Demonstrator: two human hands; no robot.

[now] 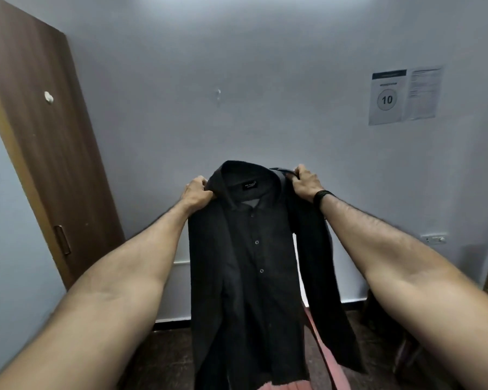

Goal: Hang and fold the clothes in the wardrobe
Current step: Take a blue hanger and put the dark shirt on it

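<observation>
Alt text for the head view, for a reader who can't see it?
Two bare hands, left hand and right hand, hold a dark button-up shirt up by its shoulders before a pale wall. A wooden door stands left; paper notices hang right.

Both arms stretched forward, dark button shirt (248, 266) held up by shoulders, front facing camera, collar open, label visible inside neck. Left hand (197, 191) grips left shoulder, right hand (304, 182) pinches right shoulder; black band (323, 197) on right wrist. Pink cloth (325, 358) below shirt. Brown door (44, 142) left, pale wall (209, 66) behind, paper notice (405, 94) marked 10 upper right.
</observation>
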